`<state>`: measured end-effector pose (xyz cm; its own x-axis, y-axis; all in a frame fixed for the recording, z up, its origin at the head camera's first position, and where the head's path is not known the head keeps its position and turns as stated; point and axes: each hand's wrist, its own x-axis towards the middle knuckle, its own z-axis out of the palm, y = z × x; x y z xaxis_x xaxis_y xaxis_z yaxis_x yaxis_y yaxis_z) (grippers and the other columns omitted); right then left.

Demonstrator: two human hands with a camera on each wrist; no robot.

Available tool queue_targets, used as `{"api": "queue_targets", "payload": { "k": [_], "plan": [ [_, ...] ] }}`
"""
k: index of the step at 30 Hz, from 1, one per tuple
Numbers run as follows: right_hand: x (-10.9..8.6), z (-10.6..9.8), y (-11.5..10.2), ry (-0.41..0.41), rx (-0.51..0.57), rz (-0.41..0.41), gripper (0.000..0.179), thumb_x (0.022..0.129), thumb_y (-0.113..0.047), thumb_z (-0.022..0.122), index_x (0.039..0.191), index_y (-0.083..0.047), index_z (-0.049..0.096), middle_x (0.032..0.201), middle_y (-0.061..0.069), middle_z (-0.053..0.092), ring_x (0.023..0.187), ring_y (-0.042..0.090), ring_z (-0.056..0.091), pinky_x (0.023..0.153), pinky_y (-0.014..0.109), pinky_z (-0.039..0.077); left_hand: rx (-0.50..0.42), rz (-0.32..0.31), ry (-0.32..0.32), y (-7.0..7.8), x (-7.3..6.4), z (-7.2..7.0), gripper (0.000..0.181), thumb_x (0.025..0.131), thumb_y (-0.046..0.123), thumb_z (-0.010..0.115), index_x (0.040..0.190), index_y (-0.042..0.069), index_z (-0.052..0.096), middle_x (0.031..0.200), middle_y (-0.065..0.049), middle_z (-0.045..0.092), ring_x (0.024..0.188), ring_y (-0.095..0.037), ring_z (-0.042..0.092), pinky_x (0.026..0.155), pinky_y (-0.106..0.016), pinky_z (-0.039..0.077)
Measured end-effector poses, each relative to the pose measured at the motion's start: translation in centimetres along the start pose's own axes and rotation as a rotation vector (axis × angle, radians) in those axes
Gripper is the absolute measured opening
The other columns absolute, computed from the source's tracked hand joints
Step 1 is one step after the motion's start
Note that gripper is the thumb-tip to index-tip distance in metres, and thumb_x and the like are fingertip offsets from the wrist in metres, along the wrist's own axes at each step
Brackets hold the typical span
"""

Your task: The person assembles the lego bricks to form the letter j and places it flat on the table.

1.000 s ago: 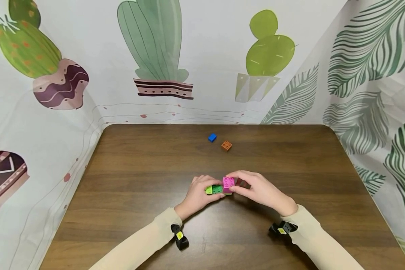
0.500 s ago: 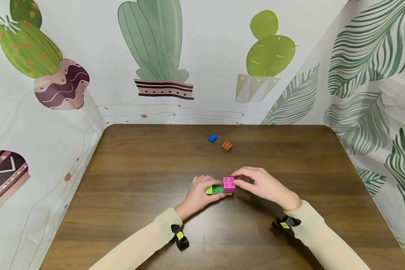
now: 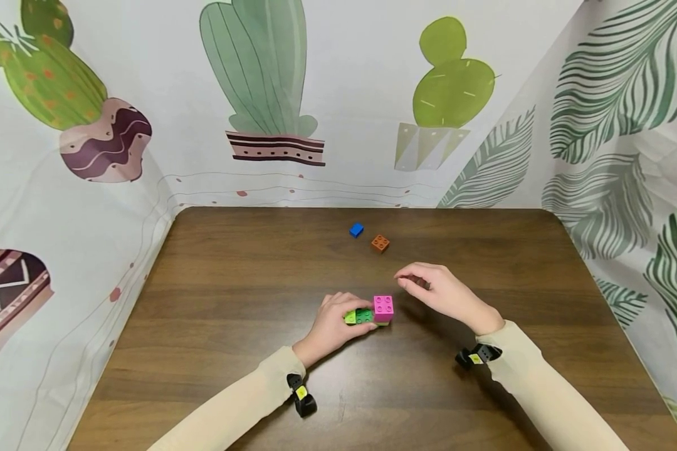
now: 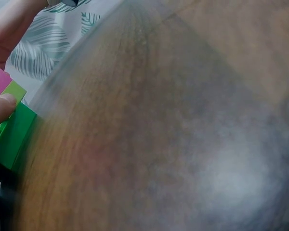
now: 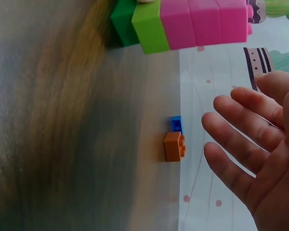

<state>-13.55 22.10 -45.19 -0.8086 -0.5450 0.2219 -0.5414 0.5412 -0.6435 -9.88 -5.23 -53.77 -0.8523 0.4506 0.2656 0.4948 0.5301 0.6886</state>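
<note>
My left hand [image 3: 334,326] grips a build of toy building bricks low over the table, fingers behind it and thumb in front. Its top shows a dark green brick [image 3: 363,317] with a lime brick [image 3: 350,317] at the left end. On the right end rises a stack of pink bricks [image 3: 383,309]. Seen from the right wrist, that stack rests on another lime brick [image 5: 151,31], with a green brick [image 5: 124,24] beneath. Apart from the stack, up and to its right, my right hand [image 3: 448,297] hovers with loosely bent fingers and holds nothing.
Toward the back of the brown wooden table [image 3: 248,376] lie an orange brick [image 3: 380,243] and a small blue brick [image 3: 356,230], close together. A white cloth wall [image 3: 361,75] printed with cacti and leaves stands behind the table and along its sides.
My right hand has let go of the pink stack and moved away, rightward and toward the back. The left hand keeps its grip on the bricks, nearly in place.
</note>
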Motion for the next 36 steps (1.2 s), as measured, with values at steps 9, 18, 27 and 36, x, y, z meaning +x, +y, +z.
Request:
{"api": "queue_targets", "payload": {
  "k": [9,18,27,36],
  "plan": [
    [1.1,-0.1,1.4,0.056,-0.054,0.011,0.014,0.101,-0.014,0.069,0.112,-0.008,0.074,0.102,-0.003,0.073,0.083,0.009,0.061,0.073,0.03,0.053,0.014,0.008,0.006,0.0,0.0,0.0,0.037,0.084,0.036,0.089,0.115,0.021,0.079,0.105,0.005,0.073,0.099,-0.013,0.061,0.086,-0.038,0.04],
    [2.2,0.1,2.9,0.107,-0.061,0.029,0.013,0.1,-0.012,0.069,0.111,-0.008,0.074,0.102,0.001,0.072,0.087,0.014,0.063,0.074,0.038,0.054,0.022,0.008,0.011,0.0,-0.2,0.1,0.037,0.084,0.038,0.088,0.116,0.022,0.079,0.105,0.007,0.073,0.099,-0.012,0.061,0.087,-0.037,0.04],
    [3.6,0.3,3.8,0.108,-0.081,0.066,0.017,0.102,-0.015,0.068,0.115,-0.004,0.073,0.105,0.004,0.071,0.091,0.017,0.066,0.077,0.039,0.054,0.016,0.006,0.011,-0.1,-0.2,0.2,0.037,0.084,0.039,0.088,0.116,0.022,0.078,0.105,0.007,0.072,0.099,-0.011,0.061,0.087,-0.038,0.04],
    [5.1,0.9,4.6,0.117,-0.09,0.112,0.022,0.1,-0.017,0.07,0.118,-0.004,0.072,0.105,0.007,0.07,0.091,0.022,0.066,0.08,0.042,0.053,0.007,-0.003,-0.002,0.0,-0.1,0.1,0.037,0.085,0.039,0.087,0.117,0.022,0.078,0.106,0.007,0.072,0.099,-0.011,0.06,0.088,-0.037,0.04]
  ]
}}
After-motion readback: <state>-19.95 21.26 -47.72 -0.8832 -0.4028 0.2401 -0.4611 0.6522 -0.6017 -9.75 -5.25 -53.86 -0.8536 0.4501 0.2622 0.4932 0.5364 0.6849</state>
